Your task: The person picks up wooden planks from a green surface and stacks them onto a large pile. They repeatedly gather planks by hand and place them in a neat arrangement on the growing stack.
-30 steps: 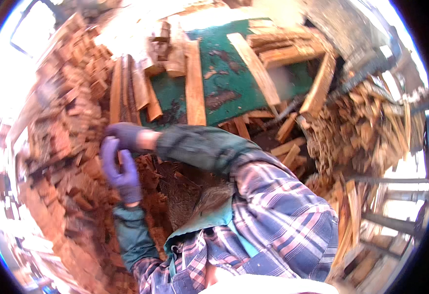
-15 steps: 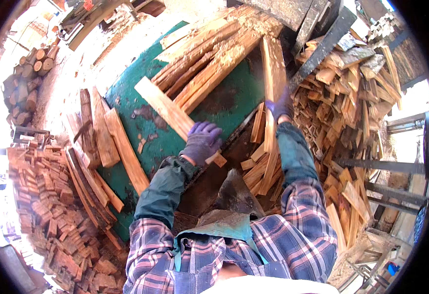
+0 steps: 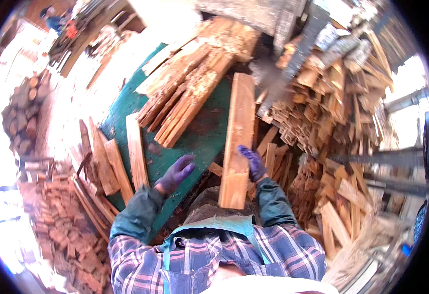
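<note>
So the right hand [image 3: 254, 165] has a firm hold on a plank [image 3: 238, 127], gripping it by its long right side, thumb end of the purple glove showing on top. The plank points away from the body, lying across the right end of the green table [image 3: 204, 152], its near end sticking out past the near edge toward the teal apron [image 3: 214, 224]. Hard to tell from up here if its far end actually rests on the table or hangs just above it

Left hand [image 3: 176, 172] is holding nothing, fingers loosely spread over the near edge, with a slat [image 3: 137, 152] just beside it to the left. A few rough slabs [image 3: 202, 78] lie side by side toward the far edge, and some sticks [image 3: 117, 169] lean together at the left edge. Big heap of split wood [image 3: 339, 81] beyond the right end, reddish pile [image 3: 67, 215] past the left edge
</note>
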{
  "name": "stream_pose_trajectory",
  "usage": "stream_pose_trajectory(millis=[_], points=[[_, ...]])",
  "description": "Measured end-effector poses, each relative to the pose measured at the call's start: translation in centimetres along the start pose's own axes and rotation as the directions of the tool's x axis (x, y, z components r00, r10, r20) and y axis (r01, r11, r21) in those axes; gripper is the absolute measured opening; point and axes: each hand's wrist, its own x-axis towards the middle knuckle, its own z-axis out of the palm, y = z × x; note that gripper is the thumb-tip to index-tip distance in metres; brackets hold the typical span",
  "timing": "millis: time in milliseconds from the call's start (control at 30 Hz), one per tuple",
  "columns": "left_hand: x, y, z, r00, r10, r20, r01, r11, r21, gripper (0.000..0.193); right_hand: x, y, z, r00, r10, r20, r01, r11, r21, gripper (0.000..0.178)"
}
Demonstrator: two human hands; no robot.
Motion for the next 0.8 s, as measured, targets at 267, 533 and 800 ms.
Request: stream_pose_trajectory(millis=[267, 533, 800], points=[[8.9, 13.4, 13.4, 0.751, 0.603, 0.27, -0.532, 0.794, -0.293, 0.076, -10.4, -1.7, 3.2, 0.829, -0.558, 0.041, 0.548, 0.824, 0.147, 0.085], [10.2, 23.3, 18.3, 0.641, 0.612, 0.464, -0.612, 0.771, -0.173, 0.046, -10.8, -34.2, -16.8, 0.413, -0.878, -0.242, 0.629, 0.467, -0.621, 0.054], [18.9, 9.4, -9.4, 0.623, 0.682, -0.382, -0.234, 0.628, 0.742, 0.031, 0.0, -32.5, -26.8, 0.662, -0.696, -0.277, 0.304, 0.587, -0.75, 0.046]])
